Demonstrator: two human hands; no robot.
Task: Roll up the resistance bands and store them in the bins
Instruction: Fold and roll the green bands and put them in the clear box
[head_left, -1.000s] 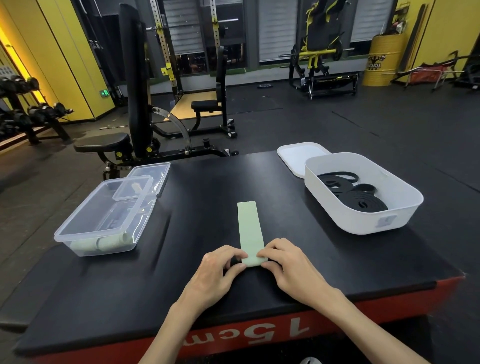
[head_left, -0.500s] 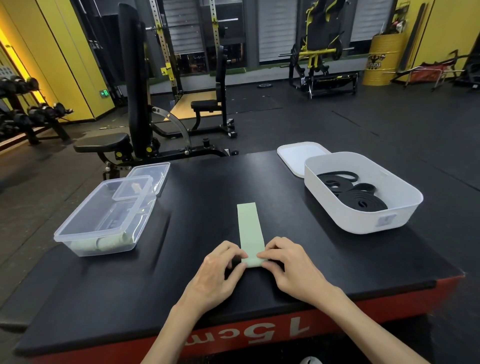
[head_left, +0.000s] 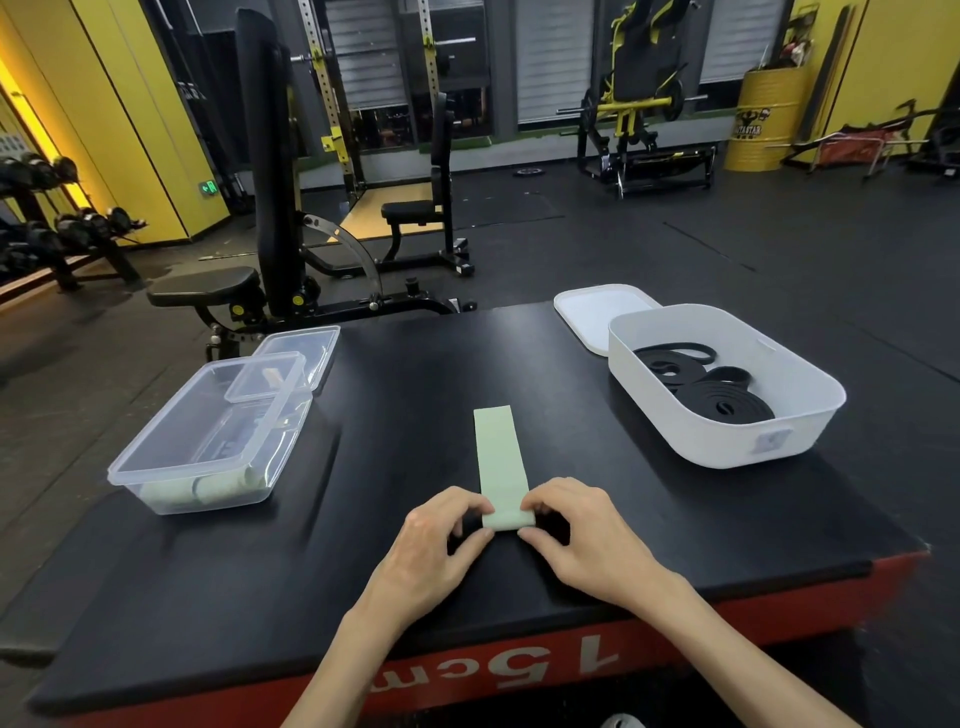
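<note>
the black padded counter (head_left: 395, 395) with its red front edge carries everything, and you are mid-way through the rolling step for one band. ahead and to the right of your hands sits the white rectangular plastic bin (head_left: 691, 441), open, with coiled black rubber bands (head_left: 727, 402) lying in it and its white lid (head_left: 592, 317) just behind. ahead and to the left of your hands is the clear rectangular plastic bin (head_left: 176, 483), with pale green rolls (head_left: 218, 488) at its near end, so this band most likely belongs there.

the pale green flat resistance band (head_left: 498, 457) lies straight on the counter, running away from you from between your hands. only its near end is turned over into a small tight roll (head_left: 508, 519); most of the strip is flat, smooth and unwrinkled, with square edges.

your left hand (head_left: 431, 540) and right hand (head_left: 587, 535) have their fingers curled, each pinching one side of that roll between thumb and fingertips, wrists low over the counter.

the next move calls for turning the roll away from you evenly with both hands, so that the edges stay aligned and the coil does not cone to one side. the rubber looks springy, so keep pressure on it or it may unwind.
</note>
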